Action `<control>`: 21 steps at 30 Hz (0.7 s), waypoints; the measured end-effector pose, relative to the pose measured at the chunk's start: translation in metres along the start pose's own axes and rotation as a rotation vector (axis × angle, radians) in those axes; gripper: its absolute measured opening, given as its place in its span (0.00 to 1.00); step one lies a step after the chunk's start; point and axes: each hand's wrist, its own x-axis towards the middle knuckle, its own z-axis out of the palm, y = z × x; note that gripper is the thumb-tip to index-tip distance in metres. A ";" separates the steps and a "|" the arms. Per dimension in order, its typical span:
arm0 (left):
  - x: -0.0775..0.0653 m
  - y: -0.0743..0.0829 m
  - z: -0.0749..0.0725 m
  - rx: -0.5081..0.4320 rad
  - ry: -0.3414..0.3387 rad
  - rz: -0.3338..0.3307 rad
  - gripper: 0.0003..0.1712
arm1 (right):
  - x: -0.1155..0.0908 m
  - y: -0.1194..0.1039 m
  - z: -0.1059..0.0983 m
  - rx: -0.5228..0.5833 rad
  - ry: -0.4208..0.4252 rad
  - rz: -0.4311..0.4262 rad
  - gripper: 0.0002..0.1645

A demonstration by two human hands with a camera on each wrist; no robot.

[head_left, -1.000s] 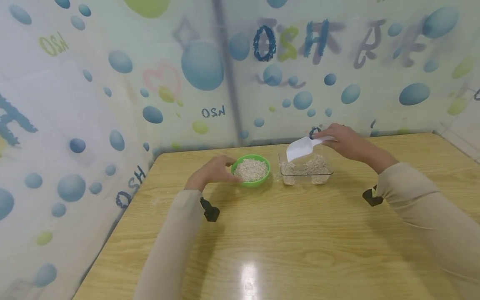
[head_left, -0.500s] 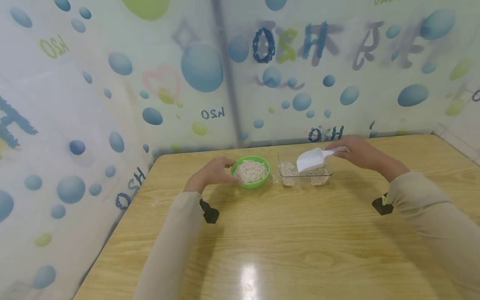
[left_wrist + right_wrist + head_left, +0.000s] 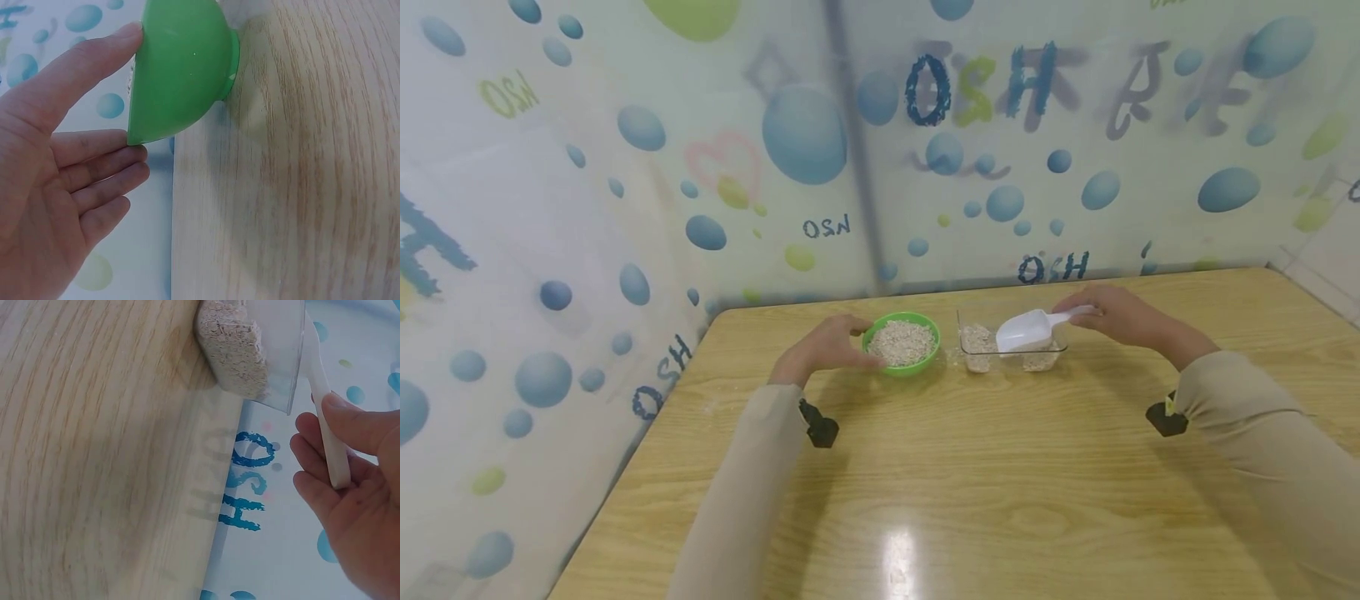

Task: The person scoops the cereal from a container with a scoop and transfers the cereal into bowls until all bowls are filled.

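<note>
My left hand [image 3: 829,343] is at the left side of a green bowl [image 3: 181,69] filled with flaky oats [image 3: 904,342]. Its thumb and fingertips touch the rim, the fingers nearly straight and spread apart in the left wrist view. To the right, a clear plastic container [image 3: 281,356] holds more of the oats. My right hand [image 3: 1116,315] pinches the handle of a white scoop [image 3: 1026,331] between thumb and fingers. The scoop's blade is down inside the container, its front edge low by the oats and partly seen through the clear wall.
Both containers stand near the back of a wood-grain table [image 3: 970,483], against a wall covering [image 3: 925,192] printed with blue and green bubbles. A few spilled flakes lie between bowl and container. A dark camera mount sits at each wrist.
My right hand has moved right and down, lowering the scoop from above the container into it. The left hand and the bowl have stayed in place.
</note>
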 end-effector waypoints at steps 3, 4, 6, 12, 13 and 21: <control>0.000 0.000 0.000 -0.003 0.000 -0.005 0.46 | 0.000 0.001 0.001 0.014 -0.024 0.001 0.16; 0.000 0.000 0.000 -0.004 0.000 -0.006 0.46 | 0.000 0.001 0.002 0.017 -0.033 0.001 0.16; 0.000 0.001 0.000 -0.003 -0.001 -0.005 0.47 | 0.000 0.001 0.002 0.020 -0.048 -0.006 0.16; 0.000 0.002 0.001 -0.005 -0.001 -0.010 0.46 | 0.000 -0.001 0.003 -0.001 -0.083 -0.008 0.17; 0.000 0.002 0.001 -0.005 0.000 -0.011 0.46 | 0.000 -0.001 0.003 0.000 -0.085 -0.009 0.17; -0.001 0.002 0.000 -0.010 0.001 -0.009 0.46 | 0.000 -0.002 0.001 -0.001 -0.101 -0.018 0.17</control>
